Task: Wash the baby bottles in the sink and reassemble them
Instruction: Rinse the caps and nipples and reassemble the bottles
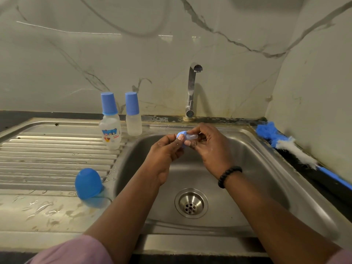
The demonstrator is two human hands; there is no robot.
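Note:
Over the steel sink basin [247,168], both hands hold one small piece: a blue screw ring [181,134] with a clear teat [192,136] in it. My left hand [165,151] pinches the blue ring from the left. My right hand [207,143] pinches the clear teat from the right. Two capped baby bottles stand on the back of the drainboard: one with a printed label [110,130] and a plain one [133,119]. A loose blue cap [88,183] lies mouth down on the wet drainboard near the basin's left rim.
The tap [192,92] stands behind the basin with no water running. A blue and white bottle brush [291,147] lies on the dark counter to the right. The ribbed drainboard [47,155] is wet, and the drain [191,203] sits at the basin's bottom.

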